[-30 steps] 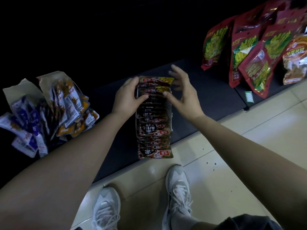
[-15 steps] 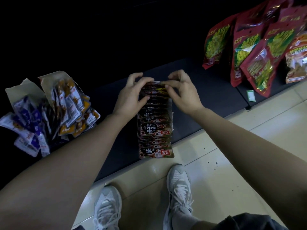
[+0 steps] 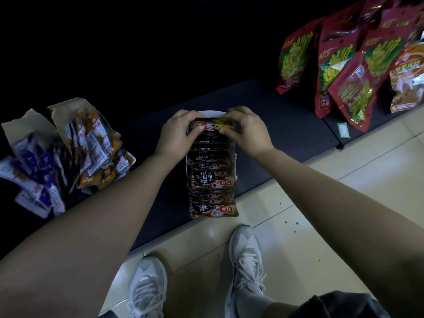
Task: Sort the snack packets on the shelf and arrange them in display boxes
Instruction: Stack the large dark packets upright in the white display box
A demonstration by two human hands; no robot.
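Left hand [image 3: 177, 134] and right hand [image 3: 249, 131] both grip the far-end packet [image 3: 213, 126] of the row. Fingers are curled over its far edge and thumbs are on the near face, left hand at the left corner, right hand at the right. We read both as closed on that one packet.

The row of dark packets [image 3: 211, 177] runs from the hands toward the person, the packets overlapping like shingles with red labels on the near ones. It sits in a white display box [image 3: 235, 167]. We only see the box's rim, a sliver along the right side and a curve behind the hands. The box is mid-shelf [image 3: 286, 134], on the dark surface. The nearest packet shows past the shelf's front edge in this view.

On the left of the shelf are two torn-open cartons, well apart from the row. One is full of purple packets [image 3: 34, 171] and the one beside it holds orange packets [image 3: 96, 143] (contents fanned out, spilling forward).

On the right, red bags [image 3: 296, 58] with green print lean in a cluster, with an orange bag [image 3: 408, 76] at the far edge. A green tag [image 3: 343, 130] lies on the shelf below them.

Below the shelf we see the tiled floor [image 3: 321, 203] and two white sneakers [image 3: 246, 267]. The back of the shelf is too dark to read.
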